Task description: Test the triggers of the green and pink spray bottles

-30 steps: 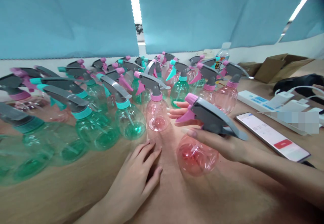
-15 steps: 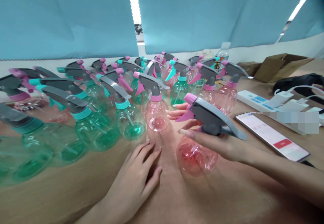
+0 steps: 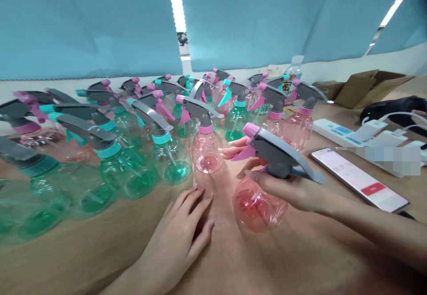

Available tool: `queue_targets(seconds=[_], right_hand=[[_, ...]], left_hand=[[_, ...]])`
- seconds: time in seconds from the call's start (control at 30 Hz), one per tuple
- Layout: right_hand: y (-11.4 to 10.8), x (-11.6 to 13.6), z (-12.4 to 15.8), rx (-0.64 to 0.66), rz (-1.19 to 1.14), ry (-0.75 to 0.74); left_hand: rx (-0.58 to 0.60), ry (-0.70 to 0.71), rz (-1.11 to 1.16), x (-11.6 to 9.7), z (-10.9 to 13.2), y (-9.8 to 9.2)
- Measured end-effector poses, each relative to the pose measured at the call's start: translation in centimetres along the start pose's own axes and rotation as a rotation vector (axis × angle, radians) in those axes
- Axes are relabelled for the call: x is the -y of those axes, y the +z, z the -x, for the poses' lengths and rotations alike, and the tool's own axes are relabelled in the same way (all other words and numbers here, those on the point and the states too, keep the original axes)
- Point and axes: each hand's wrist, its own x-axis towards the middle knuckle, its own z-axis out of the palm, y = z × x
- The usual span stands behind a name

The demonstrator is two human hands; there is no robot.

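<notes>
A clear pink spray bottle [image 3: 258,206] with a grey head and a pink nozzle and trigger stands upright on the table. My right hand [image 3: 276,177] is round its neck below the head, thumb on the near side and fingers reaching past on the far side. The neck is mostly hidden by that hand. Palm down on the tabletop, my left hand [image 3: 187,224] rests with its fingers loosely apart and holds nothing. Just beyond its fingertips are a green spray bottle [image 3: 171,166] with a turquoise collar and another pink spray bottle [image 3: 207,155].
Several more green and pink spray bottles [image 3: 128,175] crowd the left and back of the table. On the right lie a lit phone [image 3: 360,177], a white power strip [image 3: 340,133] with plugs, and a cardboard box [image 3: 360,90]. A labelled plastic bottle [image 3: 293,73] stands behind.
My right thumb has drawn in slightly towards the bottle's neck. My left hand and the bottles look almost unmoved.
</notes>
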Motion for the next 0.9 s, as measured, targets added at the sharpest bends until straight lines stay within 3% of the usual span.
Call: queue_targets(seconds=[0.17, 0.9], right_hand=[[-0.1, 0.2, 0.0, -0.052, 0.032, 0.003], [-0.8, 0.6, 0.2, 0.045, 0.037, 0.006]], left_hand=[[-0.005, 0.01, -0.007, 0.1, 0.1, 0.1], [0.015, 0.012, -0.015, 0.2, 0.1, 0.3]])
